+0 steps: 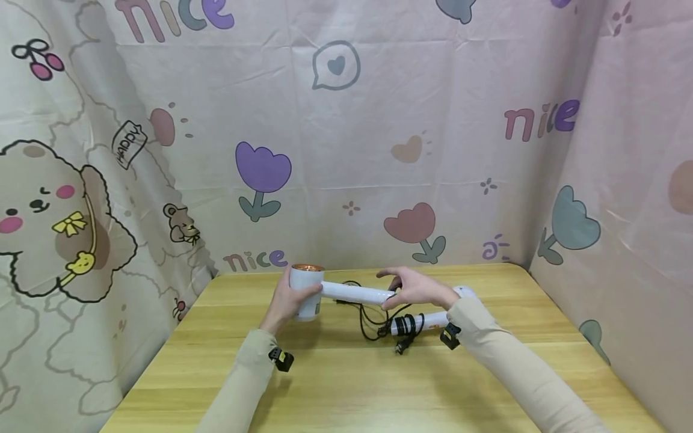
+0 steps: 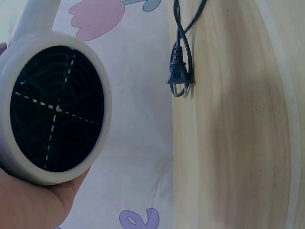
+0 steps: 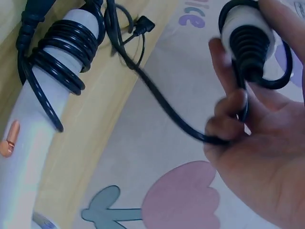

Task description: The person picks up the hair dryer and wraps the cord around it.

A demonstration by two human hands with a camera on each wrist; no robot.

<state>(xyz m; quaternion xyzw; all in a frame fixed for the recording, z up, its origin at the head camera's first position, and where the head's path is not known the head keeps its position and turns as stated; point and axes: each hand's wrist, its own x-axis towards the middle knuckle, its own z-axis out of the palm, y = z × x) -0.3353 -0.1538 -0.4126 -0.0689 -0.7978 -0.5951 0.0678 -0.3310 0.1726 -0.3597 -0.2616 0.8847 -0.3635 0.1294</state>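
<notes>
My left hand [image 1: 287, 299] grips the white barrel of a hair dryer [image 1: 307, 279], whose round end has a copper-coloured inside. In the left wrist view the dark grille [image 2: 57, 109] at its other end faces the camera. The white handle [image 1: 357, 293] points right, towards my right hand [image 1: 419, 287]. There, a black cord [image 3: 176, 117] runs through the curled fingers [image 3: 224, 128] and loops about the handle end, beside the ribbed black sleeve [image 3: 249, 50]. Thumb and forefinger stand around that end.
Below my right hand a second white appliance [image 1: 433, 320] lies on the wooden table [image 1: 346, 385], black cord wound around it, its plug [image 1: 400, 347] hanging loose at the front. Slack cord with another plug [image 2: 178, 74] lies behind. Printed cloth [image 1: 346, 132] surrounds the table.
</notes>
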